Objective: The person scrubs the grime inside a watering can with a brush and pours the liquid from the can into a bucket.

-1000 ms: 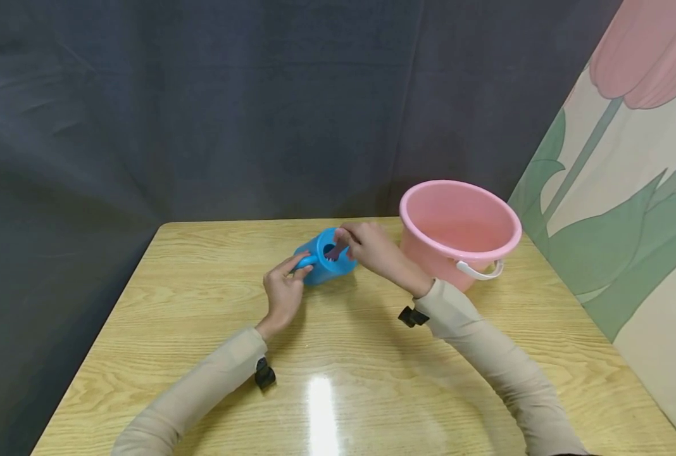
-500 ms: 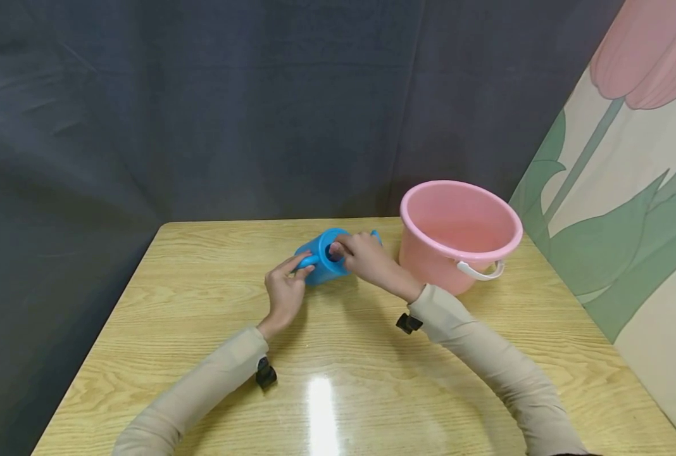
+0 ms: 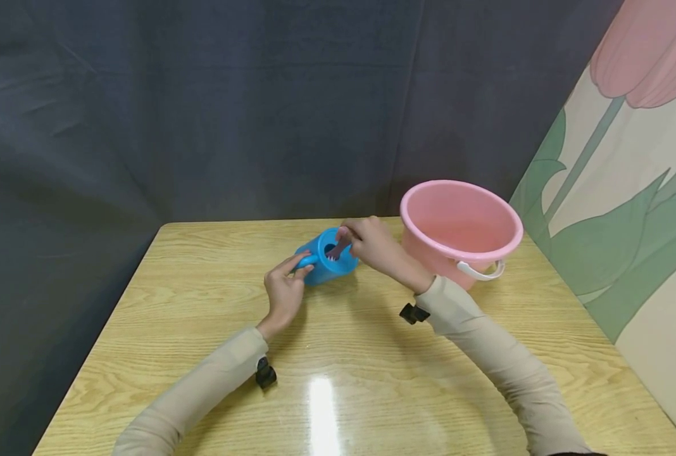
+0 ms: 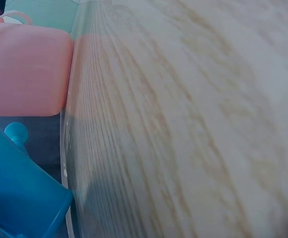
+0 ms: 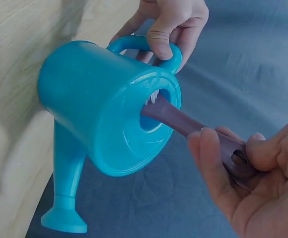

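With curled fingers, our left hand [image 3: 283, 291] grips the handle of the blue watering can [image 5: 89, 104], which tilts above the table [image 3: 201, 278]. Our right hand [image 3: 376, 248] pinches a brown brush [image 5: 176, 119], its bristles in the can's opening. Rightward stands a pink bucket [image 3: 437, 265], contents unclear.
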A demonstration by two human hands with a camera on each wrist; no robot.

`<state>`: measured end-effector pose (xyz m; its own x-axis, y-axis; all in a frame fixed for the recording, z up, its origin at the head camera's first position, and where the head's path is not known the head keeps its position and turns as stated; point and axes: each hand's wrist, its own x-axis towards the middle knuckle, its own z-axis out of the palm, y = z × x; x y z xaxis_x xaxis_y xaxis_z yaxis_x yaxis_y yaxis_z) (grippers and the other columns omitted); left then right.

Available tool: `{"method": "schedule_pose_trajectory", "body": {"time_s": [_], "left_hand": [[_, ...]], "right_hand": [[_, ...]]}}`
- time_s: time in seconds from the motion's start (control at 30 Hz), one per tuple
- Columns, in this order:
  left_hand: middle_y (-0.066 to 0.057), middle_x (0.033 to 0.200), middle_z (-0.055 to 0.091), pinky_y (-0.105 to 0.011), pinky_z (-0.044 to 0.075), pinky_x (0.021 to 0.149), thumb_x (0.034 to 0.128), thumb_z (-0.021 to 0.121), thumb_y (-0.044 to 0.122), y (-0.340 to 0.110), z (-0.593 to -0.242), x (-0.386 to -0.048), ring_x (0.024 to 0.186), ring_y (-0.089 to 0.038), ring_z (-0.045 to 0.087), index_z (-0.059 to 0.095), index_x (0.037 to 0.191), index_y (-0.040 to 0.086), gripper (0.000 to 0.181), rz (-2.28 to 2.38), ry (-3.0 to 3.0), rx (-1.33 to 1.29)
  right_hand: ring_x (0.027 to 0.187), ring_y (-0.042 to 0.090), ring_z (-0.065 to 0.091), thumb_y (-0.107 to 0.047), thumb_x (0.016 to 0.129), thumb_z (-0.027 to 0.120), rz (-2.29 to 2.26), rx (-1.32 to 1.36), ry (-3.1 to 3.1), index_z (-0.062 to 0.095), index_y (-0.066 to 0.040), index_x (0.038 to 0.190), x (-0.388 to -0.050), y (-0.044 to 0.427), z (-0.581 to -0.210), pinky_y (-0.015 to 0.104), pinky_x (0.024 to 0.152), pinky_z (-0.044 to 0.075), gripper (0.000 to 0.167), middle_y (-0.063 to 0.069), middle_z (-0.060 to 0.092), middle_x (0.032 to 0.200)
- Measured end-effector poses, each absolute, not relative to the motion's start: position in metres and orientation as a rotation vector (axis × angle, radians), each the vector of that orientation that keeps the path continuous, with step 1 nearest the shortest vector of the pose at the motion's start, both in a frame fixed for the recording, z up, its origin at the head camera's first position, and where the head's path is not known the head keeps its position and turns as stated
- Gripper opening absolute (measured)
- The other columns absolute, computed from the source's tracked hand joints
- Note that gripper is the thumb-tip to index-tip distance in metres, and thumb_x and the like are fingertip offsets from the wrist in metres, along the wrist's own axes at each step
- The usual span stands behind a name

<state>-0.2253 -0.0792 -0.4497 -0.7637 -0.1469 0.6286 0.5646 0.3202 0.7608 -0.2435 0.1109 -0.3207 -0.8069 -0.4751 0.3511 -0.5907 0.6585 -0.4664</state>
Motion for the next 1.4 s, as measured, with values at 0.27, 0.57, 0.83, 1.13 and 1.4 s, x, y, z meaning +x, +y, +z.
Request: {"method": "schedule_pose_trajectory", "body": {"time_s": [0.27,0.57,0.83,1.13,1.4], "left_hand": [[-0.012,0.107,0.073,-0.04,0.054,0.091,0.0855,0.075,0.003,-0.08,-0.449,-0.224,0.105,-0.027,0.068,0.074,0.109,-0.002,0.025,-1.492,-1.979,-0.354],[-0.013,0.108,0.073,-0.039,0.053,0.092,0.0859,0.075,0.002,-0.079,-0.45,-0.223,0.106,-0.027,0.068,0.074,0.11,-0.003,0.025,-1.491,-1.971,-0.365],[-0.013,0.108,0.073,-0.039,0.054,0.092,0.0871,0.074,0.004,-0.079,-0.449,-0.223,0.106,-0.026,0.068,0.074,0.111,-0.003,0.025,-1.491,-1.973,-0.379],[-0.013,0.108,0.073,-0.04,0.053,0.092,0.0868,0.074,0.003,-0.078,-0.448,-0.222,0.107,-0.027,0.068,0.074,0.111,-0.002,0.025,-1.499,-1.977,-0.371],[-0.012,0.108,0.073,-0.04,0.054,0.091,0.0872,0.074,0.003,-0.079,-0.448,-0.222,0.105,-0.026,0.068,0.074,0.112,-0.001,0.025,-1.488,-1.978,-0.386]], "right_hand": [[0.058,0.014,0.053,0.0,0.096,0.058,0.757,0.905,-2.678,0.071,-0.003,0.086,-0.243,0.106,-0.339,0.028,0.053,0.04,0.017,0.001,0.064,0.068],[0.053,0.012,0.043,-0.002,0.098,0.059,0.798,0.935,-2.701,0.064,-0.003,0.076,-0.242,0.101,-0.346,0.024,0.052,0.034,0.022,-0.002,0.044,0.059],[0.066,0.016,0.062,0.011,0.088,0.052,0.857,0.91,-2.752,0.071,0.0,0.086,-0.239,0.109,-0.323,0.026,0.053,0.04,0.022,0.008,0.074,0.082],[0.065,0.019,0.063,-0.003,0.097,0.058,0.615,0.969,-2.749,0.072,-0.004,0.085,-0.236,0.106,-0.322,0.029,0.054,0.044,0.019,0.003,0.072,0.075],[0.055,0.015,0.044,-0.006,0.099,0.058,0.566,1.041,-2.753,0.06,-0.003,0.075,-0.24,0.099,-0.341,0.025,0.054,0.035,0.025,-0.002,0.04,0.06]]}}
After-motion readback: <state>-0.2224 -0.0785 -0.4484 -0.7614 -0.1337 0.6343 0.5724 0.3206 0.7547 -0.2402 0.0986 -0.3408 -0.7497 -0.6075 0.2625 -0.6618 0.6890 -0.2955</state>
